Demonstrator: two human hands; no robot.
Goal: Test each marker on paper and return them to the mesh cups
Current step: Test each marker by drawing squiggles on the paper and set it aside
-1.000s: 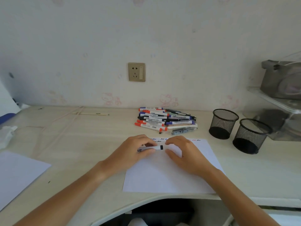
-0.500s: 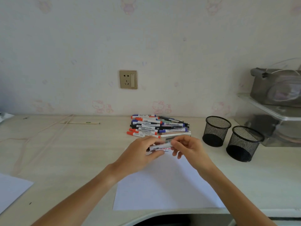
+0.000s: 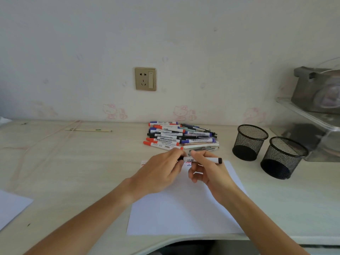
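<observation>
A white marker with black ends [image 3: 206, 159] lies level over the far edge of the white paper [image 3: 184, 214], held by both hands. My left hand [image 3: 160, 173] grips its left end, the cap side. My right hand [image 3: 207, 172] pinches the barrel with thumb and fingers. Red and blue test scribbles [image 3: 187, 164] show on the paper under the hands. A pile of red, blue and black markers and pens [image 3: 176, 137] lies beyond the paper. Two black mesh cups [image 3: 249, 142] [image 3: 282, 157] stand to the right, with no markers visible in them.
A second white sheet [image 3: 11, 205] lies at the desk's left front. A thin ruler [image 3: 88, 130] and a cord sit far left. A clear shelf with a grey container [image 3: 318, 92] stands at the right. A wall socket [image 3: 145, 79] is behind the pile.
The marker has been lifted slightly off the paper and shifted right between the hands; its black right end now sticks out past my right hand. The camera tilted up and shifted.
</observation>
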